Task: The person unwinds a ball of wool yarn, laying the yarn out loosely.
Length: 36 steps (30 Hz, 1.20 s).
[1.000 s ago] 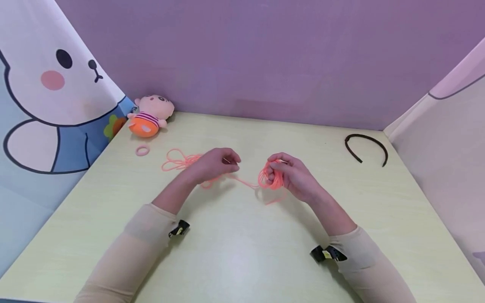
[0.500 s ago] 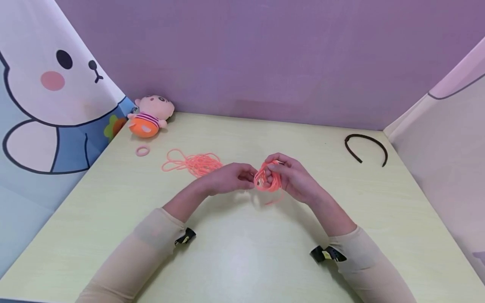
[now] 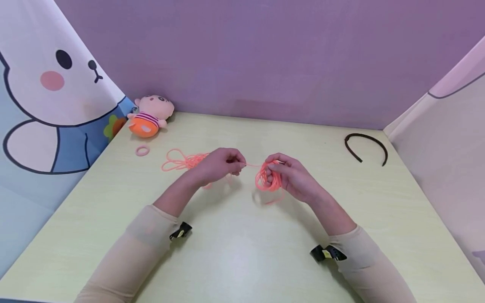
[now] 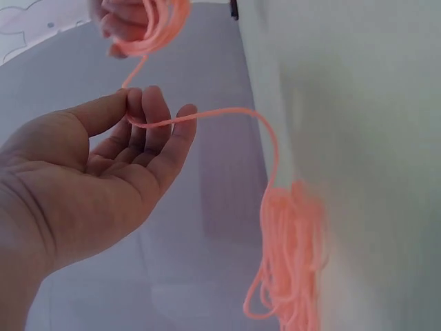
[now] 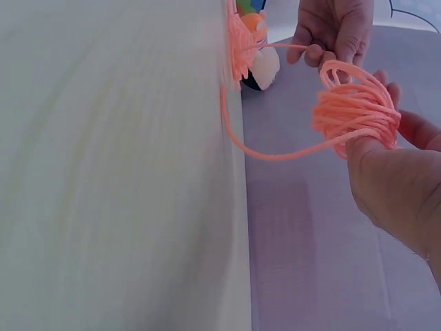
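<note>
My right hand [image 3: 297,176] grips a coil of coral-pink cord [image 5: 355,110], its loops wrapped about the fingers. A loose tail of the cord hangs from the coil down to the table. To its left, my left hand [image 3: 219,166] pinches the same cord between thumb and fingertips, as the left wrist view shows. A short length [image 3: 253,165] stretches between the two hands. From the left fingers the strand runs over to a loose pile of cord [image 4: 293,255] on the table; in the head view the left hand partly hides that pile.
At the back left of the pale table [image 3: 242,252] sits a plush toy [image 3: 147,115] in orange, with a small pink ring [image 3: 142,150] in front of it. A dark headband-like arc [image 3: 367,136] lies at the back right. A purple backdrop rises behind.
My left hand moved right to the coil, then back left and up, drawing the strand up between the hands. The right hand stays in nearly the same place, holding the coil.
</note>
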Tool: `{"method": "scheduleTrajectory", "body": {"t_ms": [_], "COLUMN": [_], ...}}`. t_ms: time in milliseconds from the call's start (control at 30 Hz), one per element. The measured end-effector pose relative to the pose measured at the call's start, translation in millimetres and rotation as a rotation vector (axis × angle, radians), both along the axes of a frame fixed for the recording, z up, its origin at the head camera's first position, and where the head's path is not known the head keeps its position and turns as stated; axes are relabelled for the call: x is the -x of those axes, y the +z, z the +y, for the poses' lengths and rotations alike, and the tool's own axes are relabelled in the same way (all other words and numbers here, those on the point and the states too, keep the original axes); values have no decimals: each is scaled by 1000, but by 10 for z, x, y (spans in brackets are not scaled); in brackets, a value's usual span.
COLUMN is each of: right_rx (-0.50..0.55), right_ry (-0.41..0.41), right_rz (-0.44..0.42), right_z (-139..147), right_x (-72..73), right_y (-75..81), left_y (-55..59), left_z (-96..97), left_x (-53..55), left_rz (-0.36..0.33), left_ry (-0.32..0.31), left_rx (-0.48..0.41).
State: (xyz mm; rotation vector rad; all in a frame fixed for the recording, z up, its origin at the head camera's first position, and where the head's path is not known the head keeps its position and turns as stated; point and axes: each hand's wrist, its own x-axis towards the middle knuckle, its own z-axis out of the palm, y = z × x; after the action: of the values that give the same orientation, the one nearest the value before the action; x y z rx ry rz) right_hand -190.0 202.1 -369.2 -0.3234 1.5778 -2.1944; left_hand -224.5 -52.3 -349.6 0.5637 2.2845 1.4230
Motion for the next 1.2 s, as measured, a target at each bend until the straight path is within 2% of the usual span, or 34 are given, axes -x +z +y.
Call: {"method": "scheduleTrajectory", "body": {"t_ms": [200, 467, 633, 933, 1200], "right_rx": [-3, -18, -24, -27, -15], "right_ry": [-27, -69, -96, -119, -126], "right_rz": [-15, -28, -34, -44, -47], "right_z": [-7, 3, 4, 13, 13], "right_x": [4, 18, 22, 26, 28], "right_y": [0, 3, 4, 4, 5], "left_y": [101, 184, 186, 186, 150], "left_z": [-109, -212, -263, -393, -546], "left_x": [21, 47, 78, 160, 267], "left_rz": [19, 31, 40, 42, 32], "left_ry": [59, 91, 110, 156, 268], "left_rx": [-32, -49, -27, -42, 14]}}
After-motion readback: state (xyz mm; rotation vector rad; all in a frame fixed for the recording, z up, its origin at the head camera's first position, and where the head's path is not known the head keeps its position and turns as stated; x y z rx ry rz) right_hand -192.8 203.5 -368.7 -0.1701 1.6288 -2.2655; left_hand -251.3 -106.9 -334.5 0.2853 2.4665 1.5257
